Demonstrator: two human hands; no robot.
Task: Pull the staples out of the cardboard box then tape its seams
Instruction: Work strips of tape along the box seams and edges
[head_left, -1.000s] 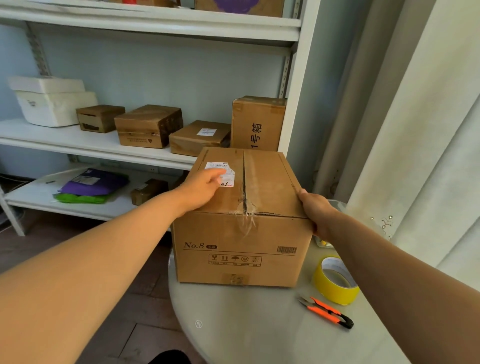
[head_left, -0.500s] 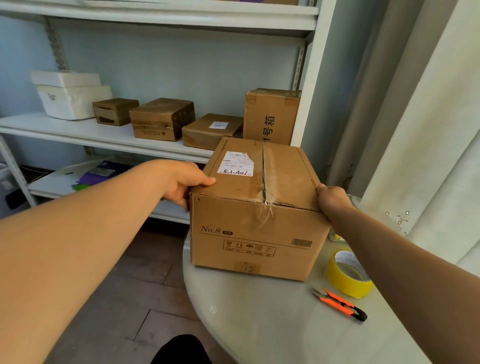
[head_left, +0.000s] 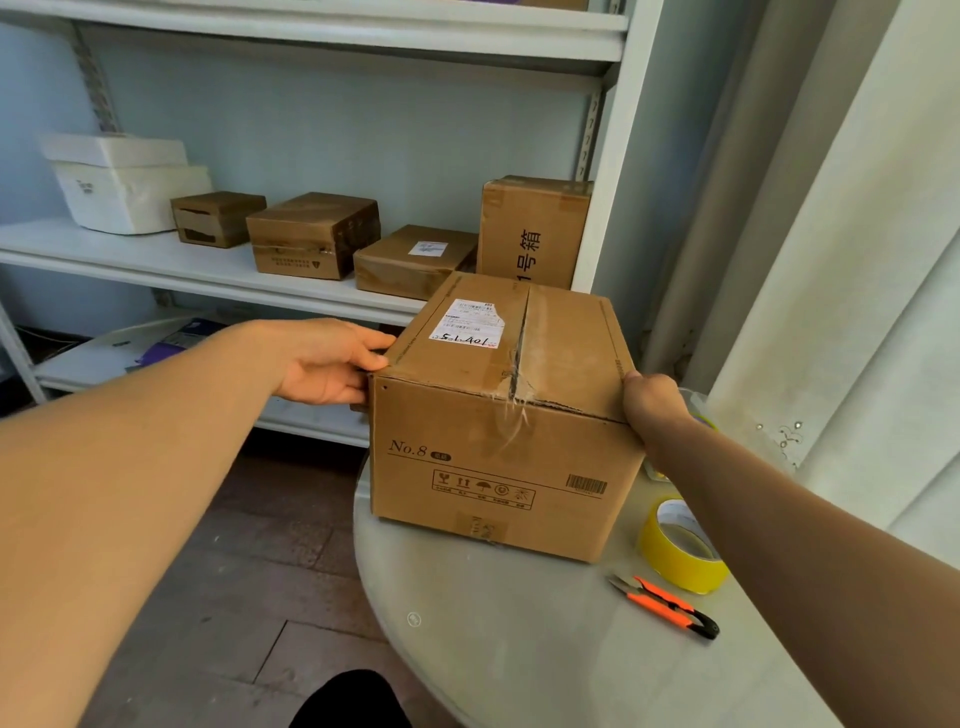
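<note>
The cardboard box (head_left: 498, 415) sat at the far left part of the round tabletop (head_left: 545, 639), its near face printed "No.8" and its top flaps closed along a torn, frayed centre seam. A white label (head_left: 469, 323) with handwritten figures lay on the left top flap.

The left hand (head_left: 332, 361) was at the box's nine o'clock side, its grip wrapped round the upper near-left corner, thumb on the top edge and fingers curled against the left wall. The right hand (head_left: 652, 402) was at the three o'clock side, pressed to the upper right edge with the thumb on the rim; its fingers were hidden behind the box, so I could not tell whether that grip was clenched or released.

On the tabletop at about four o'clock from the box stood a roll of yellow tape (head_left: 680, 553), just beside the box's right corner. Nearer, at five o'clock, lay orange-handled snips (head_left: 667, 605), close to the tape but apart from it.

Beyond the box, at twelve o'clock, a white shelf (head_left: 208, 270) carried several smaller brown cartons (head_left: 311, 236) and a white foam box (head_left: 124, 182). A pale curtain (head_left: 831, 260) hung at two o'clock.
</note>
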